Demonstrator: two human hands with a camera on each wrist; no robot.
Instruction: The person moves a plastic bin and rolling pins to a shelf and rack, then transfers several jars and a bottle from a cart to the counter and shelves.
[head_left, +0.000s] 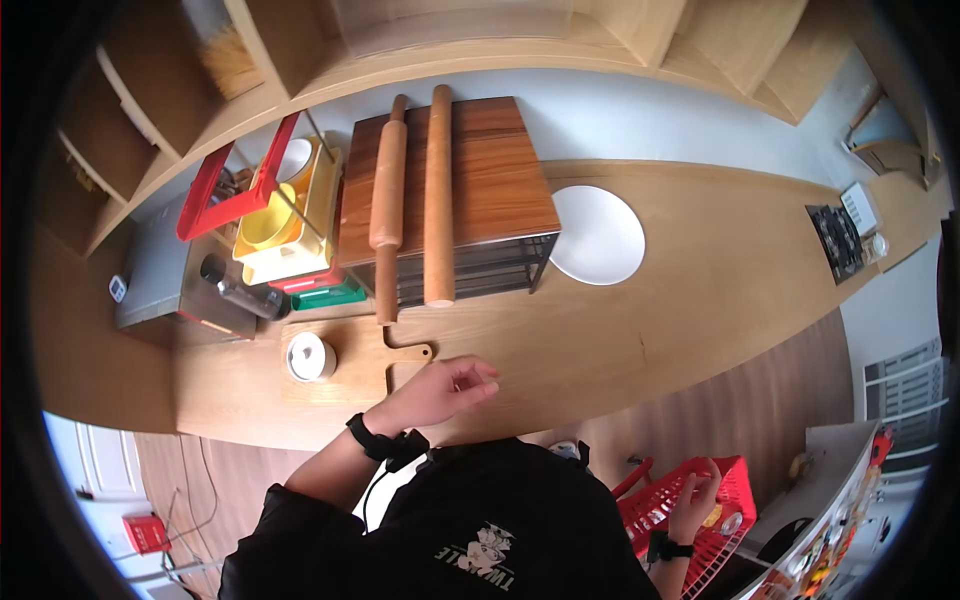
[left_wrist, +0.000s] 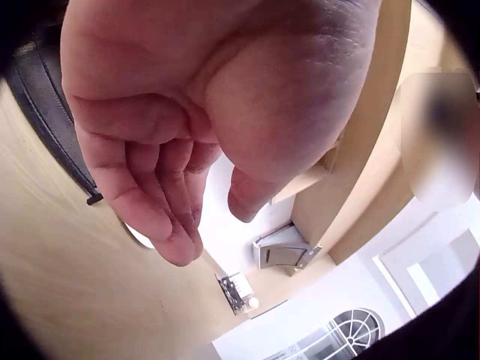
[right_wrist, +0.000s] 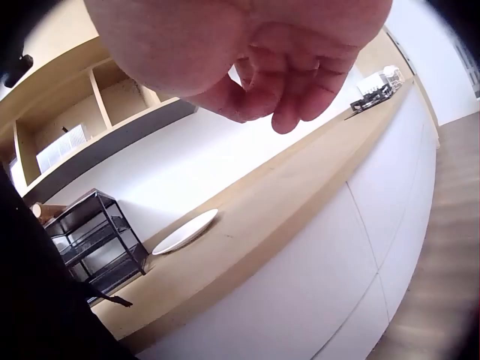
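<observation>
In the head view my left hand (head_left: 440,390) hangs over the counter's front edge, fingers loosely bent and holding nothing; the left wrist view shows the same hand (left_wrist: 217,97) with bare palm and fingers. Nearest to it is a wooden cutting board (head_left: 360,345) with a small white bowl (head_left: 311,357) on it. My right hand (head_left: 695,500) is at the lower right, seen above a red basket (head_left: 735,480). In the right wrist view that hand (right_wrist: 262,60) is empty, its fingers slightly bent.
Two rolling pins (head_left: 388,200) lie on a wood-topped black rack (head_left: 500,170), with a white plate (head_left: 598,235) to its right. Left of it stand a stacked yellow organizer (head_left: 320,230) and a dark bottle (head_left: 240,290). Shelves (head_left: 480,60) overhang the counter; a stove (head_left: 835,240) is far right.
</observation>
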